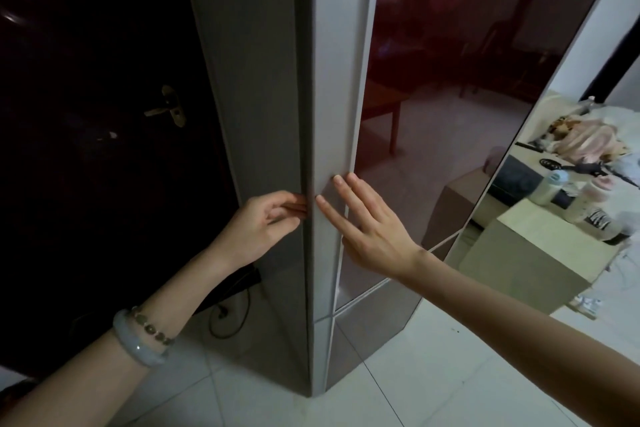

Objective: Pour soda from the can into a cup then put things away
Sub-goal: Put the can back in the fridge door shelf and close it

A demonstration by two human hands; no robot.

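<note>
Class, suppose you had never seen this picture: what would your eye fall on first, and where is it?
Two bare hands meet mid-frame at the edge of a tall glossy dark-red door: the left hand has its fingertips in the seam, the right hand lies flat on the pale edge strip. Next, the pale bangle on the left wrist, lower left.
</note>
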